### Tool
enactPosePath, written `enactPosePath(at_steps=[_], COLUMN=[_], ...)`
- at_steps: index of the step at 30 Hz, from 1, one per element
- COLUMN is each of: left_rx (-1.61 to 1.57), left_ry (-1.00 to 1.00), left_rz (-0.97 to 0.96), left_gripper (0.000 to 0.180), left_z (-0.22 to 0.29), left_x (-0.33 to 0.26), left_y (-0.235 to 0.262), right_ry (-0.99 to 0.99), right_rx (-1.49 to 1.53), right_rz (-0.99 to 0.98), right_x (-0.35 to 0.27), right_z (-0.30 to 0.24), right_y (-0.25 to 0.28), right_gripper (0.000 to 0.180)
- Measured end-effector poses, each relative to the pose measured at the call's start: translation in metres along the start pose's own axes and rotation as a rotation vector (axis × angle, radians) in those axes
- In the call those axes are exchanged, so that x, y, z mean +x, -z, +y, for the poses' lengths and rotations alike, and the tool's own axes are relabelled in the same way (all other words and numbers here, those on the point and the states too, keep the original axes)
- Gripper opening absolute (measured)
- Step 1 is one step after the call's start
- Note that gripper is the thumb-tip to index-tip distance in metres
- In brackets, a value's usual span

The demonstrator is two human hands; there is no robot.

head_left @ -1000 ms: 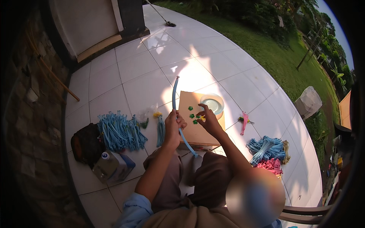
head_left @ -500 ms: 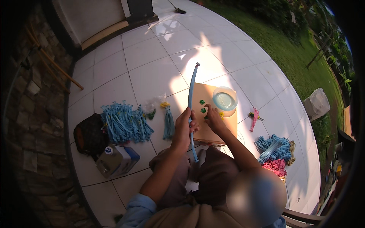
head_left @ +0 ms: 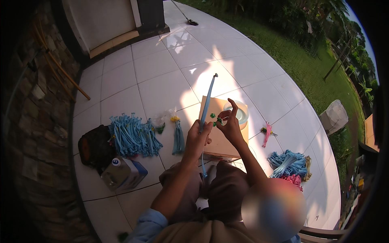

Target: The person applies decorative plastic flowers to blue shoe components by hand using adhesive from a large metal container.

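Observation:
My left hand (head_left: 196, 139) is closed around a long light-blue strip (head_left: 208, 99), held upright and slightly tilted. A small dark knob tops the strip, and its thin tail hangs below my hand over my lap. Over a cardboard box, my right hand (head_left: 231, 128) pinches a small shiny green flower-shaped piece (head_left: 219, 120) between thumb and finger, with another finger raised. Similar green pieces (head_left: 212, 116) lie on the box top (head_left: 216, 143), close to my fingertips. Behind my right hand, a round translucent bowl (head_left: 243, 108) stands on the box, partly hidden.
To the left lie a big pile of light-blue strips (head_left: 133, 135), a smaller blue bundle (head_left: 178, 137), a dark bag (head_left: 94, 148) and a metal can (head_left: 123, 174). On the right are a pink bundle (head_left: 267, 135), blue bundles (head_left: 289, 164) and a white bag (head_left: 334, 116).
My right hand has lifted off the box top with a green piece in its fingers. My left hand still holds the blue strip, which tilts a little more to the right.

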State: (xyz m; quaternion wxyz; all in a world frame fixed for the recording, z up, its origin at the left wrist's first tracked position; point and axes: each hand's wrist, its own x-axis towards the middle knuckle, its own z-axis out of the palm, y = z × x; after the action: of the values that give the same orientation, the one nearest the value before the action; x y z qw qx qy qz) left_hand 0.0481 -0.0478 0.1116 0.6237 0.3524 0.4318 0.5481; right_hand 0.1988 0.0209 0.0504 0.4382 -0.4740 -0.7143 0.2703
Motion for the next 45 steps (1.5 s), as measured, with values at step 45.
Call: enactPosePath(at_steps=[45], left_rx=[0.009], left_ry=[-0.063], left_rz=[-0.246], left_gripper=[0.024], left_z=[-0.001], left_x=[-0.003], left_y=[-0.009], right_ry=[-0.166], right_rx=[0.794], right_rz=[0.37], right_x=[-0.039], right_z=[-0.111], right_y=[0.043], right_gripper=[0.067])
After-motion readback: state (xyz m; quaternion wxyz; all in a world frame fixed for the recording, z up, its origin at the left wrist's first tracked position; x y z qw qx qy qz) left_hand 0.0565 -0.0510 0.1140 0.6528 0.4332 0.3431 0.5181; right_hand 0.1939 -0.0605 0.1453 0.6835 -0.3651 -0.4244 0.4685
